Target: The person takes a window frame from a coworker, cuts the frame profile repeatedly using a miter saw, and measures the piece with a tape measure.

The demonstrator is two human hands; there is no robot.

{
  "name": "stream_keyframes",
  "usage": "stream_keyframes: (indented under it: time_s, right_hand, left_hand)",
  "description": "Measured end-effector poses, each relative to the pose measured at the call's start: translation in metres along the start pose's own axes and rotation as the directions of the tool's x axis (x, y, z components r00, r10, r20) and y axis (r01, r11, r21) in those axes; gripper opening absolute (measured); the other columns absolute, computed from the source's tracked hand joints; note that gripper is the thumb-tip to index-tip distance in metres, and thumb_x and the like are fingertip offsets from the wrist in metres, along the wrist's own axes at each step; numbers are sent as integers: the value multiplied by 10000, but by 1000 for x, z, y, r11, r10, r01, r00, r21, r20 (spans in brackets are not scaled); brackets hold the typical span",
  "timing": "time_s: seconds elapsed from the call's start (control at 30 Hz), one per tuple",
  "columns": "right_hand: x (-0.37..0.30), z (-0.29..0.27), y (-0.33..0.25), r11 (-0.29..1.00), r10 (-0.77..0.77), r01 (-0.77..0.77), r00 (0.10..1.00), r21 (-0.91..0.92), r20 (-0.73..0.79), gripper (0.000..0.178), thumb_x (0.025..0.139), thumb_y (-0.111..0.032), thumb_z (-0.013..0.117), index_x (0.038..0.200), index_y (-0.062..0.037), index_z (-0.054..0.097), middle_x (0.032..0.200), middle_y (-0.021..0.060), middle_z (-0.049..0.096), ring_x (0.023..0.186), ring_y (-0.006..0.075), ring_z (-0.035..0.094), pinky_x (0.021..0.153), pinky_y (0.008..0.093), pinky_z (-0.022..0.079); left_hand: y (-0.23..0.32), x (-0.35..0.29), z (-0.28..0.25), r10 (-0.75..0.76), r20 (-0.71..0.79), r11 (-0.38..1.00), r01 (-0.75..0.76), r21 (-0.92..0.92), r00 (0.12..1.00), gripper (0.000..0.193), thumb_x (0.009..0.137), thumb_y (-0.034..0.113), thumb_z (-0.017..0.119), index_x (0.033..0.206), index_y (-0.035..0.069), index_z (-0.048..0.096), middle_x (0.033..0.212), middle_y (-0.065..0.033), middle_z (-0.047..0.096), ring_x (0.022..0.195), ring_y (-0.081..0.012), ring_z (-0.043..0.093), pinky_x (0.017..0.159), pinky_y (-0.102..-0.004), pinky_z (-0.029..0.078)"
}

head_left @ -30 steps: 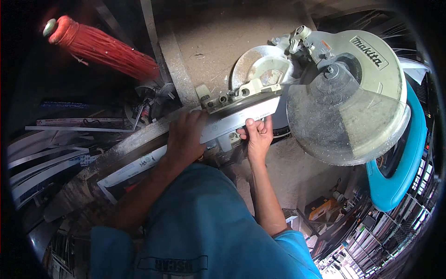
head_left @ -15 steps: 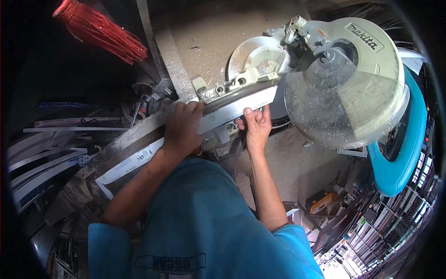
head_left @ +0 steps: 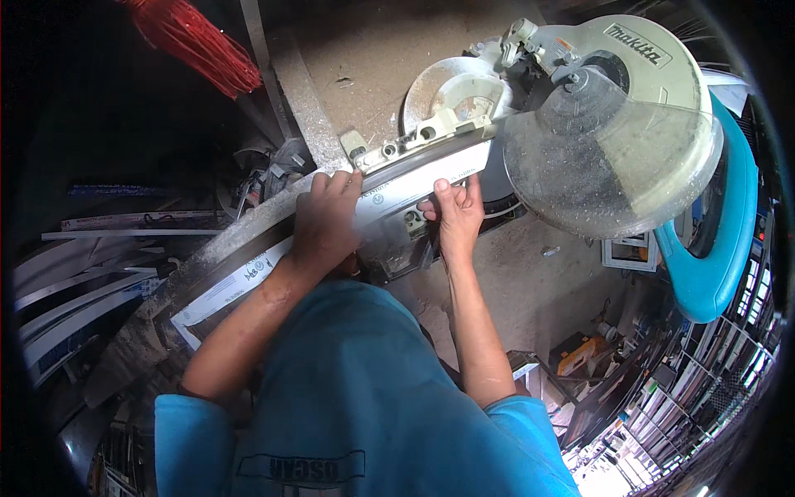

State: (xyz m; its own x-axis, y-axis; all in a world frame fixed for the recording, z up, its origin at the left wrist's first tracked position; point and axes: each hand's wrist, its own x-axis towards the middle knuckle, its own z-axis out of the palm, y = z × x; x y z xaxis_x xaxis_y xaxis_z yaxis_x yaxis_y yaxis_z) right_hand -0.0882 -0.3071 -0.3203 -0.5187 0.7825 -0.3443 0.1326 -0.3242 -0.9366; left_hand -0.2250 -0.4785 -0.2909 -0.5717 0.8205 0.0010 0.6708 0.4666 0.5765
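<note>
A long profile (head_left: 406, 189) with white printed film on its face lies along the saw's fence (head_left: 414, 141), its angled end close to the clear blade guard (head_left: 613, 166). My left hand (head_left: 327, 217) grips it about midway, fingers over the far edge near the fence's left end. My right hand (head_left: 458, 214) pinches the near edge close to the angled end, thumb on the white face. The miter saw has a cream housing (head_left: 671, 83) and a teal handle (head_left: 737, 232), standing right of my right hand. Its blade is mostly hidden behind the guard.
A red bristly tassel (head_left: 199, 45) hangs at upper left. Several long strips (head_left: 74, 311) are stacked at left. Racks of profiles (head_left: 704, 398) fill the lower right, with an orange item (head_left: 575, 356) on the floor. A dusty board (head_left: 364, 83) lies behind the saw.
The view has shifted slightly, so the saw sits higher in the picture and the tassel further right. Both hands keep their hold on the profile, which remains along the fence.
</note>
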Motion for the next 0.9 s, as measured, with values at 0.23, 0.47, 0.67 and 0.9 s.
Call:
stream_keyframes:
  time_s: [0.23,0.47,0.67,0.9]
  right_hand:
    - [3,-2,3,1000,1,-1,1000,0,11,864,960,-241,776,1607,12,263,793,48,670,636,139,690,559,238,542]
    - [2,-2,2,1000,-7,7,1000,-10,20,871,950,-223,784,1609,5,263,788,44,666,637,132,689,562,228,536]
    - [3,-4,4,1000,-3,2,999,14,37,828,956,-205,773,1599,-8,290,782,41,667,630,126,683,548,217,517]
    - [2,0,2,1000,-12,12,1000,15,20,820,953,-208,776,1590,-1,303,776,39,670,620,126,681,546,220,520]
  left_hand:
    - [-4,-1,-4,33,9,999,-32,-34,999,738,596,-27,782,1316,-28,617,1147,-136,622,1043,-360,571,849,-436,512]
    - [-5,-3,-8,11,81,998,-6,-56,997,776,622,-25,757,1376,-26,576,1223,-123,610,1126,-358,550,904,-450,491]
    - [-3,-3,-9,-10,104,999,15,-44,995,776,631,-14,762,1383,-13,572,1260,-111,609,1145,-350,550,914,-449,493]
    - [-1,-2,-7,-18,76,1000,19,-12,997,762,636,-3,771,1372,-21,577,1216,-114,610,1100,-349,555,887,-452,500]
